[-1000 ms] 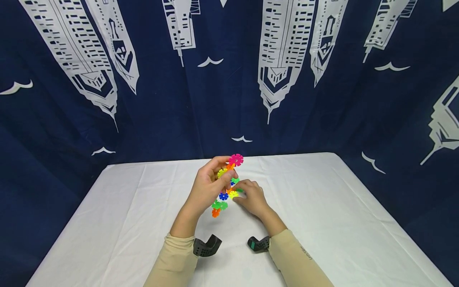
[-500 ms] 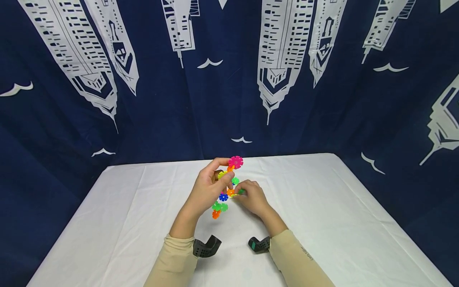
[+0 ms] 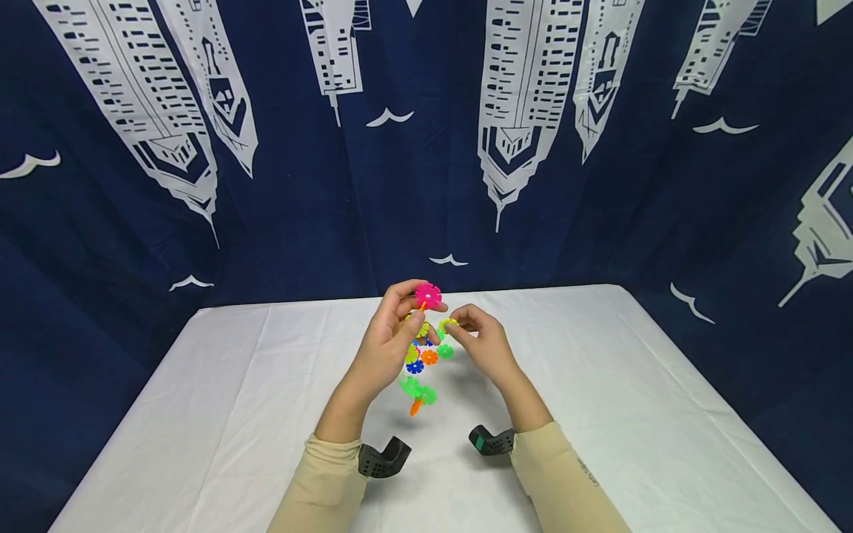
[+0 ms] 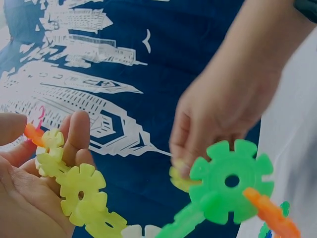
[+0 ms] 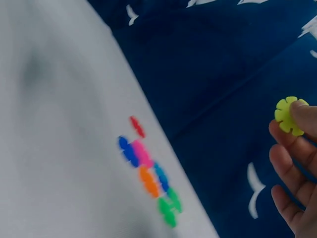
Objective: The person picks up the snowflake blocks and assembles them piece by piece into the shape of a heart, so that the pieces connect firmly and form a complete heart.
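Observation:
My left hand (image 3: 381, 342) grips the upper end of a dangling chain of flower-shaped interlocking discs, with a pink disc (image 3: 428, 296) at its top. Down the chain come an orange disc (image 4: 34, 134), several yellow discs (image 4: 94, 179), a whitish one, and green discs (image 4: 210, 171). Another orange disc (image 4: 275, 218) ends it. Just to the right, my right hand (image 3: 488, 346) pinches a single yellow flower disc (image 5: 285, 119) between thumb and index finger, raised over the table. In the right wrist view its other fingers are loosely bent.
Loose flower discs lie on the white-covered table (image 3: 600, 385) beyond the chain, among them orange (image 3: 429, 357), green (image 3: 445, 352), blue (image 5: 130, 153), pink (image 5: 142, 152) and red (image 5: 137, 127). A dark blue printed curtain (image 3: 413, 185) hangs behind the table.
My right hand has picked a yellow disc off the table and lifted it up and away toward the right. The chain's lower end has swung slightly right while my left hand keeps its hold.

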`<move>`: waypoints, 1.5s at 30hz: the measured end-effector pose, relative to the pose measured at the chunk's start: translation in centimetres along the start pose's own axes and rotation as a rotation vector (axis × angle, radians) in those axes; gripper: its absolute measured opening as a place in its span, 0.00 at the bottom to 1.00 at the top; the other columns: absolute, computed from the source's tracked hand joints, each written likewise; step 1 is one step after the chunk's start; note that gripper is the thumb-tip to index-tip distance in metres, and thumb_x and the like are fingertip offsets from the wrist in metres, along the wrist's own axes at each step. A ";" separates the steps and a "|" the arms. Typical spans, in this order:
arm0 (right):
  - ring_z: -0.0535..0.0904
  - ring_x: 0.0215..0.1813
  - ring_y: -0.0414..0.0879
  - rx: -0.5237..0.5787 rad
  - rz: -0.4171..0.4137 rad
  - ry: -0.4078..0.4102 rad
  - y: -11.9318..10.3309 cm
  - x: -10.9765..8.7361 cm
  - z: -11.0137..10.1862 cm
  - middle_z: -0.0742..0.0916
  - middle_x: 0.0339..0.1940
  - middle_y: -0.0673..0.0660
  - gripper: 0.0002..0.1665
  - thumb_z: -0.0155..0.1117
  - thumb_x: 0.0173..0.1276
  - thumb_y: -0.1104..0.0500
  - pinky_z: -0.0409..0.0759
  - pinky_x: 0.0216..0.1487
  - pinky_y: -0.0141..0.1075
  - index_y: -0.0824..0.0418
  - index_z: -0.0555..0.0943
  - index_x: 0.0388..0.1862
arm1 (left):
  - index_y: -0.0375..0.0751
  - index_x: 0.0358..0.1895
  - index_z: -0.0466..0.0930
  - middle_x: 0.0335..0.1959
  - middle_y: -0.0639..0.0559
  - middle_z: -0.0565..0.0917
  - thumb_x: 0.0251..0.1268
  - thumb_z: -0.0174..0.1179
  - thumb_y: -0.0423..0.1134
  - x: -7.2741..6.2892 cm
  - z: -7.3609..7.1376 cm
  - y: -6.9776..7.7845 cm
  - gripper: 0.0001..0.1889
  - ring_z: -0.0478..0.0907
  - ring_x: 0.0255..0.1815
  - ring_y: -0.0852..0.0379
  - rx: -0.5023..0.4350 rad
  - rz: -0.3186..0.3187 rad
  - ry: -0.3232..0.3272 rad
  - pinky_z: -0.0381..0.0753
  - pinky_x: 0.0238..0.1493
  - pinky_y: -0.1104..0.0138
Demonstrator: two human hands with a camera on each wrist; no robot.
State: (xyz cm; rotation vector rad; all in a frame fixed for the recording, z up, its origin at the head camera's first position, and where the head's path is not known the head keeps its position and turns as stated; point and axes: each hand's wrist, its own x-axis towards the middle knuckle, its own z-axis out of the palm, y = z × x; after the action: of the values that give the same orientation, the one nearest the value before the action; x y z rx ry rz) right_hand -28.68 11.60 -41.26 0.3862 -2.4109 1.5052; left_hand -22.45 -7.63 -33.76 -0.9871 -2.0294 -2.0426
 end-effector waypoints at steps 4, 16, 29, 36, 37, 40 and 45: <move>0.82 0.33 0.44 0.105 -0.045 0.038 -1.4 0.0 -0.9 0.88 0.34 0.61 0.05 0.66 0.70 0.62 0.82 0.42 0.33 0.62 0.80 0.41 | 0.42 0.72 0.57 0.57 0.33 0.77 0.80 0.40 0.32 0.0 0.0 0.0 0.21 0.79 0.27 0.56 -0.007 0.020 0.010 0.82 0.37 0.70; 0.77 0.25 0.45 0.273 -0.257 0.149 -5.8 -1.2 -2.3 0.85 0.29 0.63 0.09 0.61 0.74 0.63 0.77 0.28 0.28 0.63 0.82 0.49 | 0.39 0.70 0.59 0.40 0.36 0.73 0.81 0.39 0.34 -0.1 0.4 -0.3 0.19 0.66 0.25 0.59 -0.036 -0.013 -0.009 0.67 0.23 0.75; 0.74 0.22 0.42 0.322 -0.464 0.199 -7.9 -1.9 -2.7 0.83 0.28 0.64 0.10 0.58 0.71 0.72 0.75 0.26 0.28 0.69 0.82 0.49 | 0.41 0.64 0.61 0.36 0.39 0.75 0.76 0.50 0.30 -0.1 1.0 -0.3 0.18 0.62 0.16 0.61 0.022 -0.071 -0.054 0.64 0.20 0.74; 0.72 0.20 0.43 0.343 -0.472 0.200 -7.9 -2.1 -2.6 0.83 0.28 0.63 0.09 0.58 0.71 0.72 0.75 0.24 0.29 0.70 0.83 0.47 | 0.36 0.63 0.63 0.38 0.33 0.77 0.75 0.51 0.27 -0.2 0.9 -0.3 0.17 0.66 0.19 0.62 -0.018 -0.070 -0.080 0.64 0.20 0.76; 0.72 0.20 0.43 0.346 -0.475 0.198 -8.0 -2.2 -2.6 0.82 0.28 0.62 0.09 0.58 0.71 0.72 0.75 0.24 0.28 0.70 0.82 0.47 | 0.36 0.63 0.63 0.39 0.31 0.77 0.75 0.51 0.27 -0.2 0.9 -0.2 0.17 0.66 0.20 0.62 -0.026 -0.066 -0.085 0.63 0.20 0.76; 0.72 0.20 0.42 0.365 -0.477 0.197 -8.1 -2.2 -2.4 0.82 0.27 0.57 0.09 0.58 0.71 0.73 0.73 0.23 0.29 0.71 0.82 0.46 | 0.34 0.62 0.63 0.38 0.28 0.77 0.75 0.50 0.26 -0.1 1.1 -0.1 0.17 0.66 0.20 0.62 -0.043 -0.051 -0.097 0.62 0.19 0.77; 0.70 0.19 0.42 0.418 -0.450 0.206 -8.4 -2.5 -2.0 0.82 0.27 0.47 0.08 0.58 0.71 0.72 0.71 0.21 0.29 0.73 0.82 0.45 | 0.32 0.61 0.63 0.34 0.31 0.76 0.75 0.50 0.26 -0.1 1.1 0.1 0.16 0.66 0.21 0.61 -0.047 -0.030 -0.116 0.61 0.19 0.77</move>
State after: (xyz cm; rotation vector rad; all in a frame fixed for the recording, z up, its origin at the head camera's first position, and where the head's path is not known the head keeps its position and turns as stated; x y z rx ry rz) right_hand -23.12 10.07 -34.33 0.7587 -1.6963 1.7175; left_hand -21.95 -6.64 -33.86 -1.1142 -2.0726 -2.1038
